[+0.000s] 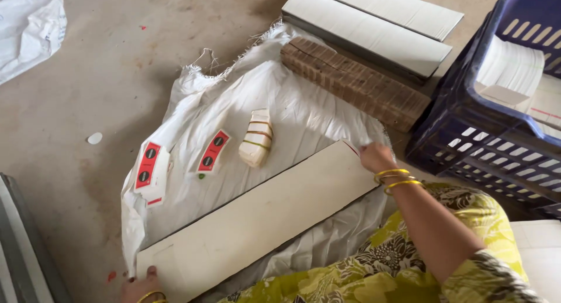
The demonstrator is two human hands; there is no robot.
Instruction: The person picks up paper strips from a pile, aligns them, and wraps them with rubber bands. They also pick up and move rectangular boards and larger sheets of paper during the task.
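A long pale cardboard sheet (257,215) lies slantwise on a white woven sack (292,110) spread on the floor. My right hand (374,157), with gold bangles on the wrist, grips the sheet's far right end. My left hand (140,285) presses on the near left corner, mostly cut off by the frame edge. Beyond the sheet on the sack lie a banded bundle of small white pieces (256,138) and two red and white labels (213,151) (148,165).
A stack of brown corrugated strips (356,84) and two long grey-white board stacks (374,28) lie at the back. A dark blue plastic crate (467,127) holding white sheets stands at right. Another white sack (29,22) is at top left on the concrete floor.
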